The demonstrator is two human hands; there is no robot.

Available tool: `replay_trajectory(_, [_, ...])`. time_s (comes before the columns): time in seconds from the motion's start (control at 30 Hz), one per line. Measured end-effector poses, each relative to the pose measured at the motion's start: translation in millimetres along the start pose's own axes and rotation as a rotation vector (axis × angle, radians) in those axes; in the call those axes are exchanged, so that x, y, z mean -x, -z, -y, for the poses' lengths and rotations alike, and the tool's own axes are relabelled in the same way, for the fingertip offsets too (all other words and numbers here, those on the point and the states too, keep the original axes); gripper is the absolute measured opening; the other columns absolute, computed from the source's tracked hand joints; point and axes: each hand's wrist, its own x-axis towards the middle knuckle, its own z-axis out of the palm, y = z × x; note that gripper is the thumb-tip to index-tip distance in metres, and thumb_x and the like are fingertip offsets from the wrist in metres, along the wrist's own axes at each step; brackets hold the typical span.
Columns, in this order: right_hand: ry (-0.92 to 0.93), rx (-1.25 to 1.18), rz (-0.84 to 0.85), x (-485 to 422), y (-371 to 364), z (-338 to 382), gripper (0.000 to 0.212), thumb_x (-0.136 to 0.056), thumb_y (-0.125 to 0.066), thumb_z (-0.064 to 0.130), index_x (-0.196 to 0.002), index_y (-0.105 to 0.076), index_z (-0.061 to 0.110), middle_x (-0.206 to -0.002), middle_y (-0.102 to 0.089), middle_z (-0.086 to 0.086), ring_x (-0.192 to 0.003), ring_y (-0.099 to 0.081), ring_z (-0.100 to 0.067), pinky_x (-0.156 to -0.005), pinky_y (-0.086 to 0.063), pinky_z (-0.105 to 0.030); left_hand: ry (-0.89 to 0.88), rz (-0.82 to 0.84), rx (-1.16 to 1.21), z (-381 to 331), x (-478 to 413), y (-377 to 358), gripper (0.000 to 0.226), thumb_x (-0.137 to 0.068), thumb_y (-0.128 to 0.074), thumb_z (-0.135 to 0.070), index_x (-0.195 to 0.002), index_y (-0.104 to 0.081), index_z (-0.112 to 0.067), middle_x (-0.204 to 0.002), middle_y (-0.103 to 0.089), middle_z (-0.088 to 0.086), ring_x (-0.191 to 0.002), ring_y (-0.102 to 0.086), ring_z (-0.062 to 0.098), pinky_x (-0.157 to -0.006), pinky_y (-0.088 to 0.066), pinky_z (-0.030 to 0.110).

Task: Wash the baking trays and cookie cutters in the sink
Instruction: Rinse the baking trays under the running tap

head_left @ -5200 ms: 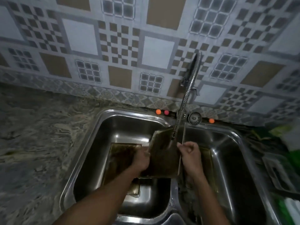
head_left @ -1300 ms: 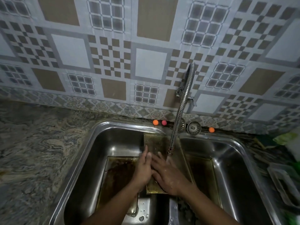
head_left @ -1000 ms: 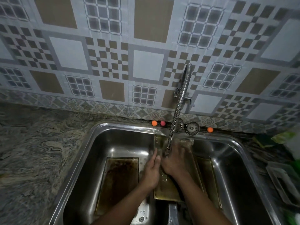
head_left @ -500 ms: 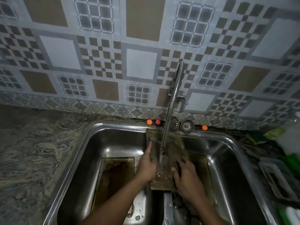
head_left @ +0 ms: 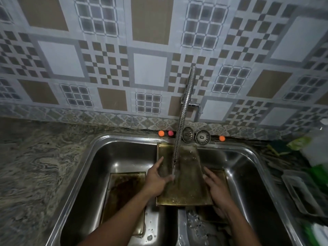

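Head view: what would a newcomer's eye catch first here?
A grimy baking tray lies across the double sink's divider, water from the flexible tap running onto it, with the left hand and right hand at its sides. A second stained tray sits in the left basin. Checkered tiles cover the wall behind.

Checkered grey-tan wall tiles [head_left: 106, 64], brass-brown baking tray [head_left: 184, 189], steel sink [head_left: 124, 153]

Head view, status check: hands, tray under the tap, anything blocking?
Left hand and right hand flat against tray edges. It lies across sink divider, under running faucet. Nothing blocking.
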Motion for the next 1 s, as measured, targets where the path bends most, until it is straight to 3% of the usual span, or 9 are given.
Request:
replay_trajectory(0.07, [-0.016,-0.169,0.035,0,-4,-1,0.036,-0.102,-0.045,0.013,-0.128,-0.055,0.035,-0.109,-0.072,0.004,-0.101,-0.07,-0.02,-0.083,-0.058,-0.043,-0.004,0.017,-0.069,-3,-1,-2,0.096,-0.074,-0.085,-0.016,-0.152,-0.031,-0.03,-0.145,-0.049,0.002,-0.127,-0.053,0.017,-0.088,-0.05,0.014])
replay_trajectory(0.13, [0.03,-0.174,0.012,-1,-8,-2,0.04,-0.102,-0.043,0.01,-0.133,-0.053,0.033,-0.115,-0.07,-0.001,-0.103,-0.069,-0.02,-0.089,-0.056,-0.046,-0.035,0.0,-0.217,-4,-3,-3,0.1,-0.074,-0.085,-0.027,-0.154,-0.024,-0.033,-0.143,-0.046,0.003,-0.128,-0.049,0.017,-0.099,-0.043,0.021])
replay_trajectory(0.3, [0.189,0.009,0.016,-4,-21,-6,0.05,-0.101,-0.046,0.013,-0.146,-0.038,0.035,-0.132,-0.061,0.002,-0.115,-0.063,-0.012,-0.095,-0.054,-0.041,-0.187,-0.011,-0.417,-6,-1,-4,0.086,-0.079,-0.072,-0.049,-0.151,-0.027,-0.04,-0.158,-0.021,-0.005,-0.144,-0.026,0.021,-0.118,-0.029,0.045])
replay_trajectory(0.5, [0.288,0.053,0.105,1,-48,-3,0.05,-0.098,-0.053,0.012,-0.139,-0.041,0.039,-0.126,-0.062,0.011,-0.113,-0.061,-0.001,-0.086,-0.051,-0.017,-0.281,0.084,-0.204,-22,18,-8,0.051,-0.094,-0.05,-0.039,-0.145,-0.041,-0.04,-0.154,-0.039,-0.008,-0.144,-0.03,0.006,-0.121,-0.023,0.037])
replay_trajectory(0.67, [0.183,0.039,0.141,5,-72,-13,0.031,-0.104,-0.041,0.027,-0.133,-0.052,0.032,-0.124,-0.064,0.002,-0.109,-0.064,-0.016,-0.088,-0.057,-0.042,-0.226,0.184,0.043,-38,30,-7,0.053,-0.103,-0.048,-0.019,-0.148,-0.035,-0.041,-0.145,-0.049,-0.012,-0.13,-0.049,0.004,-0.099,-0.044,0.016])
replay_trajectory(0.77, [0.133,0.06,0.166,10,-85,-14,0.029,-0.106,-0.035,0.021,-0.127,-0.054,0.028,-0.112,-0.067,-0.001,-0.094,-0.065,-0.016,-0.067,-0.057,-0.028,-0.112,0.188,0.138,-38,31,1,0.065,-0.095,-0.06,-0.012,-0.148,-0.036,-0.042,-0.122,-0.063,0.011,-0.088,-0.065,0.013,-0.073,-0.052,0.027])
replay_trajectory(0.83, [0.143,0.11,0.231,11,-89,-15,0.03,-0.105,-0.036,0.018,-0.124,-0.055,0.031,-0.118,-0.065,0.008,-0.099,-0.063,-0.013,-0.072,-0.055,-0.024,-0.077,0.153,0.078,-39,32,13,0.069,-0.09,-0.064,-0.006,-0.147,-0.04,-0.035,-0.108,-0.067,0.018,-0.068,-0.063,0.014,-0.065,-0.051,0.029])
replay_trajectory(0.9, [0.134,0.147,0.267,8,-89,-14,0.032,-0.103,-0.04,0.012,-0.128,-0.054,0.027,-0.127,-0.062,0.011,-0.109,-0.062,-0.009,-0.084,-0.054,-0.027,-0.053,0.116,0.065,-41,35,28,0.067,-0.091,-0.058,0.003,-0.145,-0.043,-0.032,-0.104,-0.07,0.02,-0.061,-0.064,0.011,-0.056,-0.051,0.024])
replay_trajectory(1.0, [0.127,0.181,0.142,-1,-86,-17,0.028,-0.099,-0.05,0.007,-0.125,-0.057,0.014,-0.117,-0.067,0.001,-0.1,-0.064,-0.006,-0.077,-0.051,-0.013,0.0,0.079,0.267,-48,38,45,0.067,-0.091,-0.052,0.011,-0.144,-0.045,-0.03,-0.107,-0.072,0.018,-0.073,-0.072,0.023,-0.059,-0.056,0.03])
